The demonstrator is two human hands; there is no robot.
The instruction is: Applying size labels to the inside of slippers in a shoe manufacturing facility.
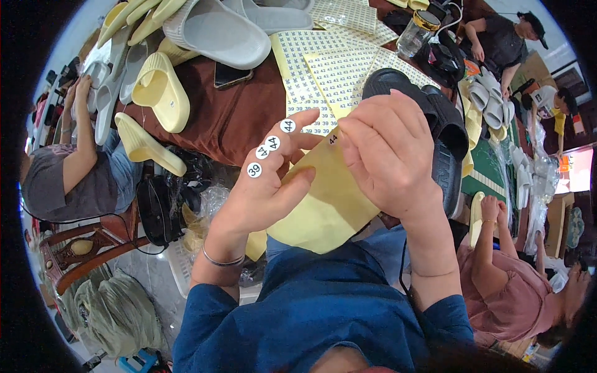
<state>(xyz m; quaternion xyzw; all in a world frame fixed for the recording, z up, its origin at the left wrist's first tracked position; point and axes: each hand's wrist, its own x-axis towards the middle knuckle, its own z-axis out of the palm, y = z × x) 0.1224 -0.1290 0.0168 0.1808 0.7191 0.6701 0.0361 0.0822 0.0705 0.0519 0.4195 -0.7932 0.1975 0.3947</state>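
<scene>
A pale yellow slipper (323, 205) is held sole up between both hands, over my lap. My left hand (264, 186) supports it from the left, fingers spread, with several small round white number stickers (271, 144) stuck on the backs of the fingers. My right hand (388, 152) grips the slipper's upper end, thumb pressing a small sticker (333, 139) onto the sole. A metal bangle (221, 261) circles the left wrist.
Yellow sticker sheets (329, 68) lie on a brown-covered table (230, 118) with grey slippers (217, 31) and yellow slippers (163, 90). A black slipper (435, 118) sits behind my right hand. Other people sit at the left (74, 174), lower right (516, 280) and far back (504, 40).
</scene>
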